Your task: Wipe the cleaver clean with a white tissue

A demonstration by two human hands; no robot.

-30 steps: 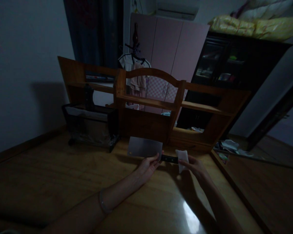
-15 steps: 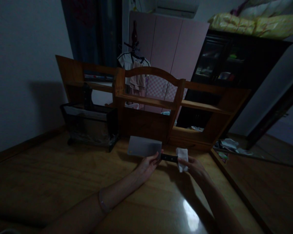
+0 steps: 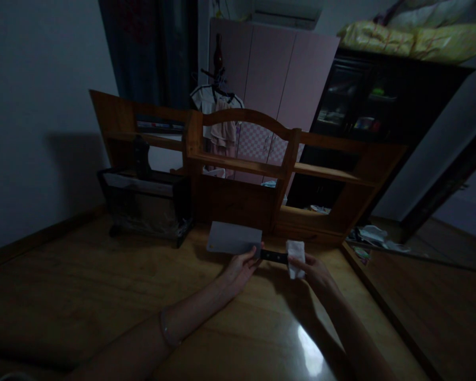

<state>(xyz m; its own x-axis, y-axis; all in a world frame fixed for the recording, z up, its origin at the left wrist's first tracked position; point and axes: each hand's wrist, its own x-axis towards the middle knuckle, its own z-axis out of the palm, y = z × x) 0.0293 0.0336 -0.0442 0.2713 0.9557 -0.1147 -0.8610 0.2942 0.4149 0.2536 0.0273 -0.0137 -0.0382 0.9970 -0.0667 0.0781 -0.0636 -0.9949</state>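
A cleaver with a broad grey blade (image 3: 234,237) and a black riveted handle (image 3: 274,256) is held above the wooden tabletop, its blade pointing left. My left hand (image 3: 241,271) is closed on the blade at its handle end, thumb on the near face. My right hand (image 3: 311,267) pinches a folded white cloth or tissue (image 3: 295,259) around the end of the handle. The fingers behind the cloth are hidden.
A dark knife block (image 3: 143,203) with one black-handled knife (image 3: 142,157) stands at the left on the table (image 3: 206,328). A wooden shelf unit (image 3: 238,203) rises along the table's far side. Papers (image 3: 375,235) lie beyond the right edge.
Almost nothing differs. The cleaver, the cloth and both hands hold nearly the same place, with at most a very slight shift left.
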